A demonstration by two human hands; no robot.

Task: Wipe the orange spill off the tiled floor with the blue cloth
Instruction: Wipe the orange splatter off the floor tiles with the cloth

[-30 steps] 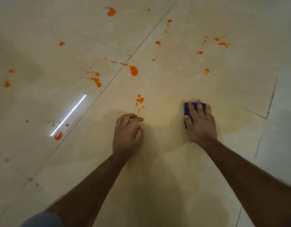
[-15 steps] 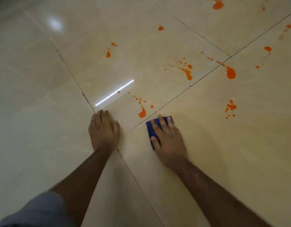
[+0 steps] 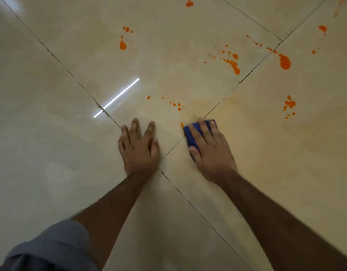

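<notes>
My right hand (image 3: 209, 147) lies flat on the folded blue cloth (image 3: 190, 136) and presses it to the beige tiled floor (image 3: 51, 153), just right of a grout line. Most of the cloth is hidden under the fingers. A faint orange smear (image 3: 200, 107) spreads just beyond the cloth. My left hand (image 3: 139, 147) rests flat on the floor beside it, fingers straight. Orange splatter lies farther out: small drops (image 3: 176, 104) close ahead, a long blob (image 3: 235, 67), a big drop (image 3: 284, 61) and a cluster (image 3: 289, 104) at right.
Grout lines (image 3: 188, 196) cross in an X between my hands. A bright streak of reflected light (image 3: 116, 97) lies on the tile ahead of my left hand. More orange spots (image 3: 122, 45) sit far left and at the top edge (image 3: 189, 3).
My right hand has pushed the cloth across the orange blob near the grout line, leaving a faint smear. My left hand now lies flatter with fingers spread. The view shifted left.
</notes>
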